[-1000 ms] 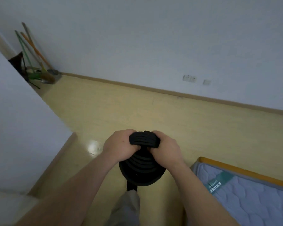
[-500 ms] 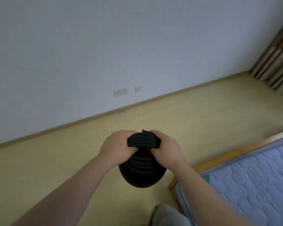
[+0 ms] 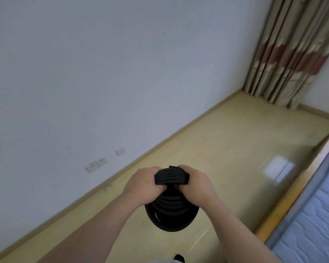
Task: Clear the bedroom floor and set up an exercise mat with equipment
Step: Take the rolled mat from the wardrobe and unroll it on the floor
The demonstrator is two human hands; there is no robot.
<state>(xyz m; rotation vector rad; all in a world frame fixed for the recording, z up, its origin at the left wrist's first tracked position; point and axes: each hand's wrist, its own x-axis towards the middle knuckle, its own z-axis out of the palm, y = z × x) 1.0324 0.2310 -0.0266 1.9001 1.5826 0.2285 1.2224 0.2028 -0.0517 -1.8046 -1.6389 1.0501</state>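
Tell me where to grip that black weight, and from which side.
Grip the narrow neck of the black weight, between its small ribbed top and wide round base, one hand from each side, as the left hand and right hand do. It hangs upright, and the top flares over the fingers.

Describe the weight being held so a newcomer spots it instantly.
Over the yellow floor, between white wall and mattress, left hand and right hand meet mid-frame. They grip the kettlebell by its handle: the only black, ridged, round object here.
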